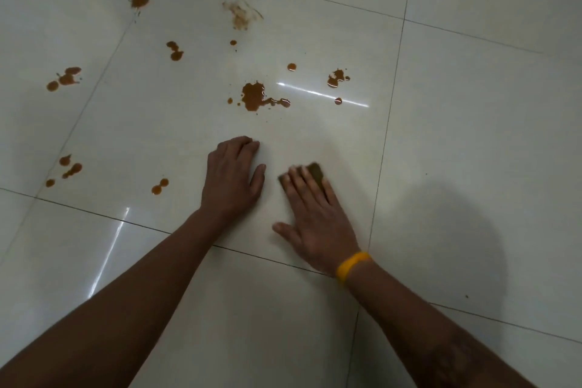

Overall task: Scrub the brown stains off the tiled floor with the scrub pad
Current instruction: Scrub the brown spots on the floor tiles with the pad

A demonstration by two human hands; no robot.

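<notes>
dark green-brown and thin, the scrub pad (316,175) lies flat on the pale tile floor (472,123) under my right hand (315,217), blurred at its near edge. i judge it light, soft and floppy, rough on the face, so there is nothing to lift or pinch: it wants a flat press from above, fingers spread over most of its back so it does not fold or slip out on the glossy tile, which looks wet-slick. my right fingers (297,181) lie straight across it, thumb out to the side on the tile, pressing, not curled round it. a yellow band (352,266) sits on that wrist. my left hand (233,173) rests on the floor just beside the pad, apart from it, fingertips bent under a little, holding nothing; i take it as a brace. the brown stains (253,96) lie farther out, the biggest well ahead of both hands, others scattered to the left, one far smear (241,12) already thinned.
</notes>
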